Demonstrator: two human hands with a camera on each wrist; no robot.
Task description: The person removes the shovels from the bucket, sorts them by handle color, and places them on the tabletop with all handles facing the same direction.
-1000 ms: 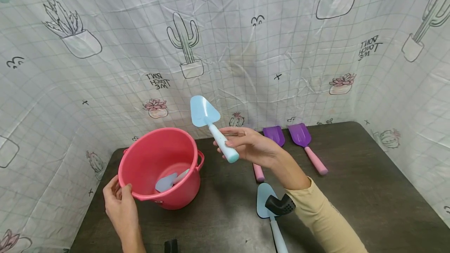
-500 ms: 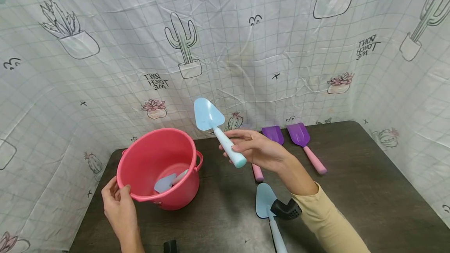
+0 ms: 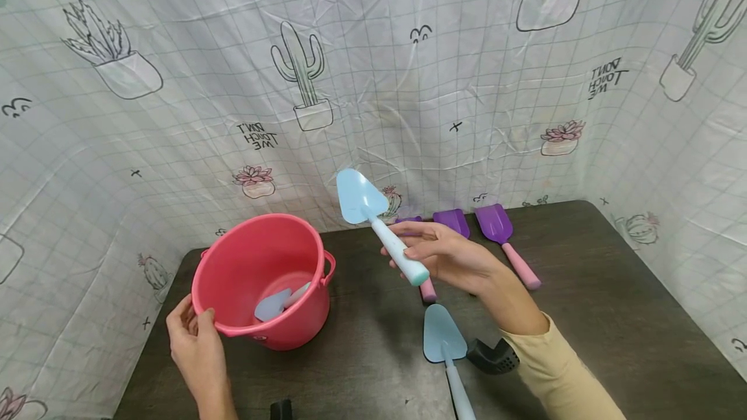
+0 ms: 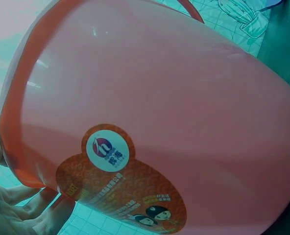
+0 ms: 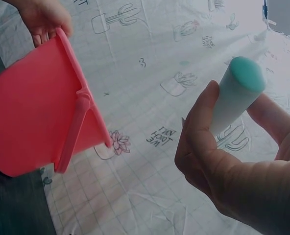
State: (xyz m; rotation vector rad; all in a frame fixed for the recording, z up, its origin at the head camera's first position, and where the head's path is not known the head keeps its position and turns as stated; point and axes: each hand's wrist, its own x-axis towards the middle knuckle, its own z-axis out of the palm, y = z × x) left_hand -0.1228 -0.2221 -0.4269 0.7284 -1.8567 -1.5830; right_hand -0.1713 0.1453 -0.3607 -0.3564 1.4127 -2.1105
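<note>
My left hand (image 3: 198,349) grips the near-left rim of a pink-red bucket (image 3: 309,323), thumb over the edge. Inside the bucket lies a small trowel (image 3: 273,305) with a pale blue blade. My right hand (image 3: 452,255) holds another light blue trowel (image 3: 360,196) by its white, teal-ended handle, raised to the right of the bucket with its blade up. The right wrist view shows thumb and fingers around that handle (image 5: 230,105). A third blue trowel (image 3: 445,336) lies flat on the dark table below my right forearm. In the left wrist view the bucket's labelled side (image 4: 184,98) fills most of the frame.
Purple shovels with pink handles lie at the table's back, one (image 3: 496,224) in plain sight, others (image 3: 452,220) partly behind my right hand. A white cloth (image 3: 373,83) printed with cacti hangs around the dark table (image 3: 595,316). A black wrist mount (image 3: 493,356) sits beneath my right sleeve.
My right hand has moved right and slightly down with the trowel, away from the bucket. More purple shows behind it. The left hand keeps its grip on the rim.
</note>
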